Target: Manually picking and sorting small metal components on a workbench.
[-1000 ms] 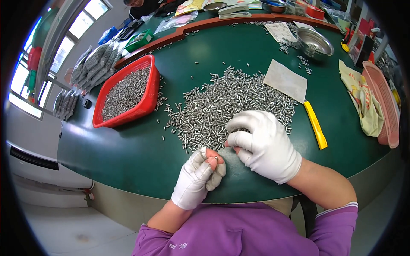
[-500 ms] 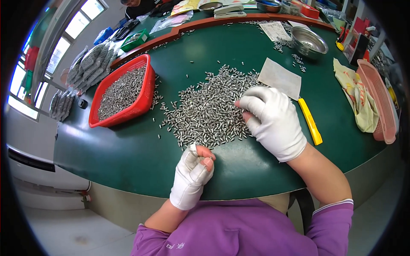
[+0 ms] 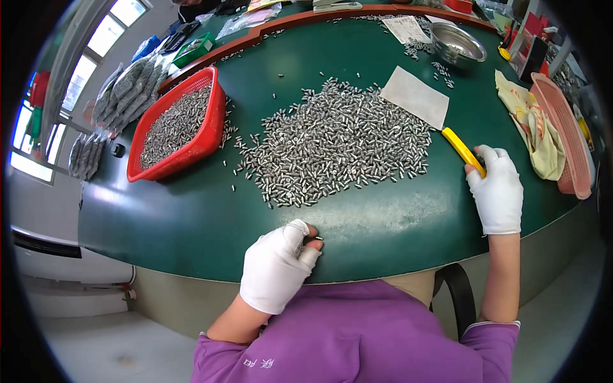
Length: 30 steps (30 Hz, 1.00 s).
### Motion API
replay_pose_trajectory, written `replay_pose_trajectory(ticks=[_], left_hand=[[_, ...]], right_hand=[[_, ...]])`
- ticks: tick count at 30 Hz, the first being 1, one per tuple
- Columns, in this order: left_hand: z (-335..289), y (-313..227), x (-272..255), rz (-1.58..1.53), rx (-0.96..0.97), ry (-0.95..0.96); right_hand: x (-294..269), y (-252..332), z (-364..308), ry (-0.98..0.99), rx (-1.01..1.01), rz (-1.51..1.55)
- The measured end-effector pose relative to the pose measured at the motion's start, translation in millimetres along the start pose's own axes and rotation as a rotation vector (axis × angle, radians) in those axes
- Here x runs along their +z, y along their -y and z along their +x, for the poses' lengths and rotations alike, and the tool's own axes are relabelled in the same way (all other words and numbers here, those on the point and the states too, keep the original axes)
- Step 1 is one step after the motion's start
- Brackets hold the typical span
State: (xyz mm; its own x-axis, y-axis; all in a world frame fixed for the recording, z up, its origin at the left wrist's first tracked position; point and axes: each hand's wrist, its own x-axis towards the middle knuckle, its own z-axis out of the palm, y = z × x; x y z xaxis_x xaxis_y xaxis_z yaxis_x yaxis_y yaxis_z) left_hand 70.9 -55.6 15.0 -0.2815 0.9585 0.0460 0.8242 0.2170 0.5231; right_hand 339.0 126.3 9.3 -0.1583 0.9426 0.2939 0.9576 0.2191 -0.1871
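A wide heap of small silver metal pins [image 3: 338, 143] lies on the green table in front of me. My left hand [image 3: 278, 263], in a white glove with bare fingertips, pinches one small metal pin [image 3: 320, 239] between thumb and forefinger near the table's front edge. To the right of the heap, my right hand [image 3: 498, 191], gloved the same way, has its fingers closed round the near end of a yellow utility knife [image 3: 461, 147]. The knife's far tip meets the corner of a pale grey rectangular sheet [image 3: 416, 96], which lies against the heap's right side.
On the left stands a red plastic basket [image 3: 212, 131] full of pins, with bagged pins [image 3: 131, 92] behind it. A steel bowl [image 3: 456, 46] sits at the back right. Far right are a pale yellow cloth [image 3: 533, 127] and a pink basket [image 3: 562, 137]. A brown rim [image 3: 255, 32] borders the back.
My right hand has left the heap, moved right and taken hold of the yellow knife's end, which has turned slightly. My left hand stays near the edge, still pinching. The view has tilted a little.
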Motion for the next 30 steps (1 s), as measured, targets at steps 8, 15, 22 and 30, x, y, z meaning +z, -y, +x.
replay_pose_trajectory(ticks=[8,15,22,30], left_hand=[[0.5,8.9,6.7,-0.019,0.113,-0.06],[-1.8,3.3,2.8,-0.126,-0.05,0.027],[-1.2,2.6,5.9,-0.075,-0.017,0.03],[-5.5,7.1,4.7,-0.131,-0.059,0.019]], right_hand=[[-12.3,6.3,-30.9,-0.032,0.088,0.625],[-35.0,43.5,-113.5,0.468,-0.349,0.78],[-23.8,58.5,-129.3,0.455,-0.501,0.538],[-18.7,75.3,-132.6,0.424,-0.583,0.412]])
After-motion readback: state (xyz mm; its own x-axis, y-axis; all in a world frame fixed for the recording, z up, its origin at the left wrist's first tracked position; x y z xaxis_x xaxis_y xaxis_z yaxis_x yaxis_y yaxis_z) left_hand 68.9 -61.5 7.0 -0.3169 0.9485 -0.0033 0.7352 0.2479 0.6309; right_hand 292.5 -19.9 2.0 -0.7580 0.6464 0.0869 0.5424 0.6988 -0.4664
